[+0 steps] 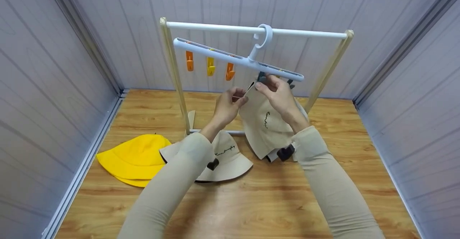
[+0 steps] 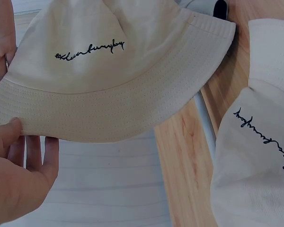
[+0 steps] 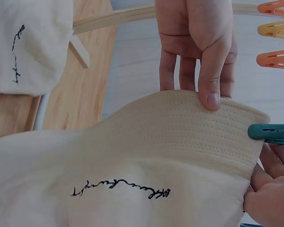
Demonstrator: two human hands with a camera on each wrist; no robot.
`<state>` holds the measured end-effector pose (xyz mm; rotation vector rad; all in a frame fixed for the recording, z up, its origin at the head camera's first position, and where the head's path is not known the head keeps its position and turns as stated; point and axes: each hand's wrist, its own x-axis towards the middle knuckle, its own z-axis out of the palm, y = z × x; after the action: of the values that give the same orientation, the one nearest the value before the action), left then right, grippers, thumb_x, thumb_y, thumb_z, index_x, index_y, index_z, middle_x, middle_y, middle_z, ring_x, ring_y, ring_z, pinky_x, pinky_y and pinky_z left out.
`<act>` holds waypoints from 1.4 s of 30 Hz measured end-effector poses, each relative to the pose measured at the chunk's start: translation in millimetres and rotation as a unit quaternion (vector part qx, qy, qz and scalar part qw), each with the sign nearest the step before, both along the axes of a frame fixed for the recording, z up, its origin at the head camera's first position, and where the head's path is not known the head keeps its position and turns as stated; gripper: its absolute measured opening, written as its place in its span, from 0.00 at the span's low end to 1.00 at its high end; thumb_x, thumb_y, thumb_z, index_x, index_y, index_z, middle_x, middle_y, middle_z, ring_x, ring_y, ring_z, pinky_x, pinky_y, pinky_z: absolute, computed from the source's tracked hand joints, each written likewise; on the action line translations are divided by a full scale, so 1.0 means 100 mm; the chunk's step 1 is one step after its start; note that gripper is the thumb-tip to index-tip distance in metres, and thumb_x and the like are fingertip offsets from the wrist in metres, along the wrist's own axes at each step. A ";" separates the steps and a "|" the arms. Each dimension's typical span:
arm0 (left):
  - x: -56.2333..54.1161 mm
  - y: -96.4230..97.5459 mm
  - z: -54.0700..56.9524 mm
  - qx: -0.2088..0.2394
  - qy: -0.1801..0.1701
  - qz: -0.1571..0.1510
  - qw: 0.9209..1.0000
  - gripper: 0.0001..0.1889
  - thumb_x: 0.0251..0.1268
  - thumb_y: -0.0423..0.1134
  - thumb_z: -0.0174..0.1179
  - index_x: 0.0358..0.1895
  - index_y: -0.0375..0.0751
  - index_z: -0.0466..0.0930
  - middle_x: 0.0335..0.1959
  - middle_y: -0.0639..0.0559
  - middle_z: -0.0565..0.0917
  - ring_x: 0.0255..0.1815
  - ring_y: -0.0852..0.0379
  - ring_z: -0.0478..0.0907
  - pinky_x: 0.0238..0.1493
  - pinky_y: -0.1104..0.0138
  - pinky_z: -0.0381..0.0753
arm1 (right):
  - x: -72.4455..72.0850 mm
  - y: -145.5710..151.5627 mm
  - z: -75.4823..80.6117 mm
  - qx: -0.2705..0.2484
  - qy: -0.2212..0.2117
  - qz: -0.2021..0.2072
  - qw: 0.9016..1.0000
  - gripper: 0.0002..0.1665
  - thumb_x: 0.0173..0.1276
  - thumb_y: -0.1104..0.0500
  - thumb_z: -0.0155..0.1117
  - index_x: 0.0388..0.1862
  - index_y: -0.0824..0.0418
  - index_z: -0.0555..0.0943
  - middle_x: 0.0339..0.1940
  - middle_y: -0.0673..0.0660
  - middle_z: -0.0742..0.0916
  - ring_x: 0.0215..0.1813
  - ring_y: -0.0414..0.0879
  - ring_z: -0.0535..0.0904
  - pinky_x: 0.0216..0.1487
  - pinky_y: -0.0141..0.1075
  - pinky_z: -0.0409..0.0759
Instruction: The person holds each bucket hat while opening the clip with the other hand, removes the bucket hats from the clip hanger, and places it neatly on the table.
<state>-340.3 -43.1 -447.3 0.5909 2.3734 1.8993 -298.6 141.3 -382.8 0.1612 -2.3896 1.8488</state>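
Observation:
A beige bucket hat with dark stitched lettering hangs under the right end of a pale blue hanger. My left hand pinches the hat's brim between thumb and fingers. At the brim's corner a dark green clothespin is on the fabric. My right hand pinches around this clothespin, its fingers against the hat's edge. A second dark clothespin shows farther right, partly behind the hand. The clothespin's handle end lies outside the right wrist view.
The hanger hooks over a white rod of a wooden stand, tilted down to the right. Orange and yellow clothespins hang at its left. Another beige hat and a yellow hat lie on the wooden floor.

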 end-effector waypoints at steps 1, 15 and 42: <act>0.00 0.00 0.00 0.003 -0.002 0.001 1.000 0.12 0.79 0.35 0.63 0.58 0.35 0.84 0.55 0.44 0.87 0.56 0.50 0.84 0.60 0.62 0.83 | -0.01 0.00 0.00 -0.007 -0.002 0.001 1.000 0.32 0.81 0.55 0.65 0.77 0.68 0.72 0.72 0.65 0.82 0.74 0.52 0.77 0.77 0.42 0.72; 0.01 0.00 0.01 0.009 -0.020 0.018 1.000 0.10 0.78 0.36 0.64 0.56 0.38 0.84 0.52 0.46 0.87 0.53 0.52 0.84 0.58 0.63 0.84 | -0.15 -0.02 -0.10 -0.149 -0.023 -0.006 0.989 0.30 0.82 0.57 0.63 0.76 0.68 0.72 0.69 0.66 0.83 0.74 0.49 0.76 0.79 0.38 0.66; 0.10 0.09 -0.02 0.018 -0.010 0.022 1.000 0.11 0.78 0.37 0.64 0.57 0.40 0.84 0.52 0.48 0.87 0.52 0.54 0.84 0.57 0.64 0.85 | -0.14 0.05 -0.10 -0.098 -0.011 -0.058 0.993 0.27 0.78 0.52 0.66 0.68 0.66 0.80 0.63 0.59 0.87 0.65 0.47 0.83 0.72 0.35 0.74</act>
<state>-330.1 -34.1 -449.2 0.5236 2.3631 1.9608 -312.7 146.2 -393.0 -0.0168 -2.1625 2.0238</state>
